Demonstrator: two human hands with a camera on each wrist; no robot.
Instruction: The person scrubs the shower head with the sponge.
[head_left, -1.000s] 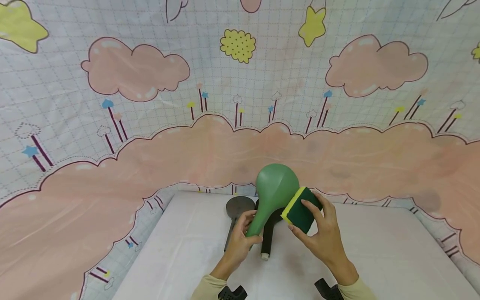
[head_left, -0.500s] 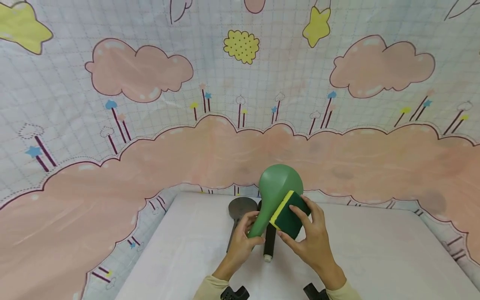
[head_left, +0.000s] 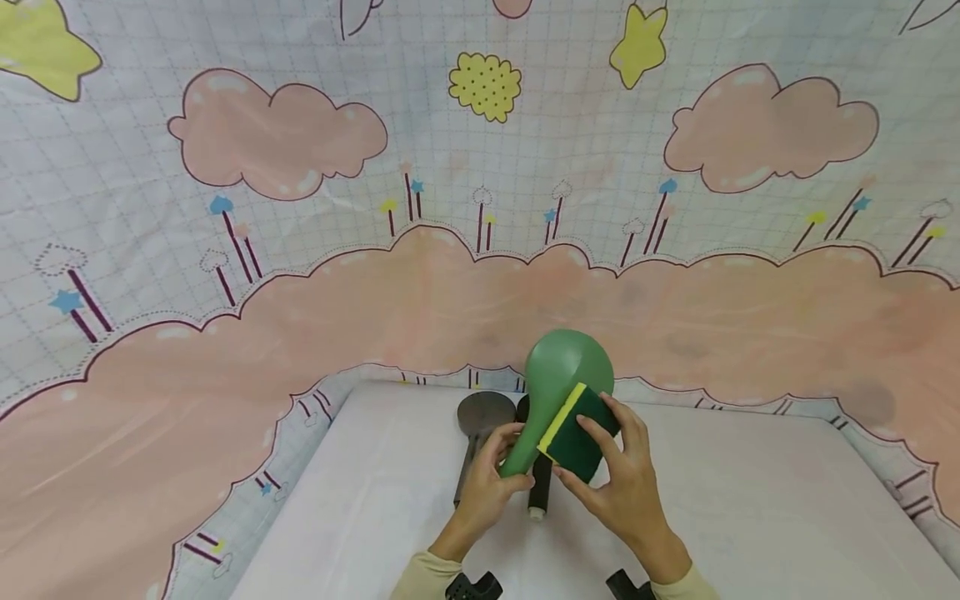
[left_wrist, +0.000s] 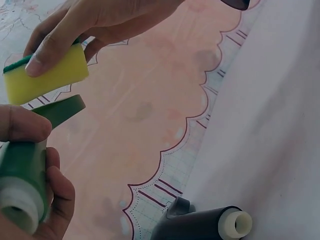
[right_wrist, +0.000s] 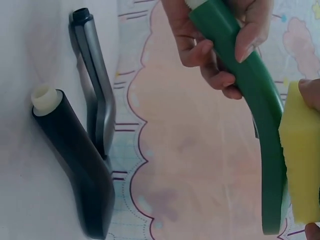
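Note:
My left hand (head_left: 483,483) grips the handle of a green shower head (head_left: 568,362), whose round head points up and away. A pale connector (left_wrist: 20,207) shows at the handle's end in the left wrist view. My right hand (head_left: 633,492) pinches a sponge (head_left: 581,433) with a yellow foam side and a dark green scouring side. In the head view the sponge overlaps the shower head's neck and lower head. Its yellow side (right_wrist: 301,155) lies against the green head's edge in the right wrist view. The head's front face is hidden.
On the white table (head_left: 360,517), a grey shower head (head_left: 486,414) lies behind my left hand. Beside it is a black shower head (right_wrist: 75,160) with a pale connector, partly covered in the head view. A patterned cloth (head_left: 300,317) hangs behind the table.
The sponge moved left, from the green head's right edge to across its neck, with my right hand. The shower head shifted slightly right in the view; my left hand keeps its grip.

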